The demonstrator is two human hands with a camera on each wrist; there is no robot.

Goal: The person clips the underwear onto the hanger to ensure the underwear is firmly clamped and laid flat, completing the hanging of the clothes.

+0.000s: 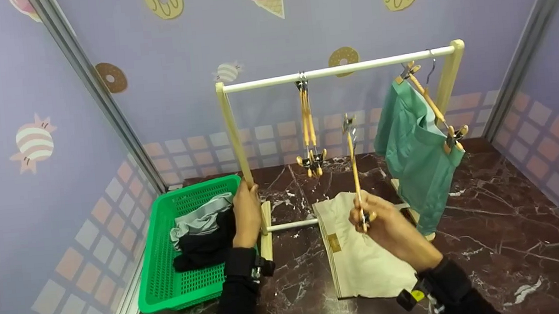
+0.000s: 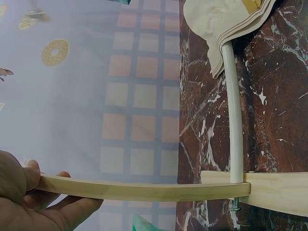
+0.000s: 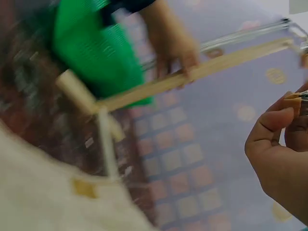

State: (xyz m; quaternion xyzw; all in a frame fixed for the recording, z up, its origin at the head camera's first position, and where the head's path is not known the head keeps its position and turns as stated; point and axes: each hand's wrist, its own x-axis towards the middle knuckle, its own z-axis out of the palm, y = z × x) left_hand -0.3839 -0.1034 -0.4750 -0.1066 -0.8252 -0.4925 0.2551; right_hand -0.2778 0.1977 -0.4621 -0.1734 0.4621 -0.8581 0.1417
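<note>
In the head view my left hand grips the left wooden post of a small clothes rack; the left wrist view shows thumb and fingers on either side of that post. My right hand pinches the lower end of a wooden clip hanger, which stands nearly upright in the air, apart from the rail. Below that hand, folded cream trousers with a tan patch lie on the dark marbled surface. Green shorts hang from a clip hanger at the rail's right end.
Bare clip hangers hang together near the middle of the white rail. At left a green basket holds grey and black clothes. Patterned wall panels enclose the back and sides. A low white crossbar joins the rack's feet.
</note>
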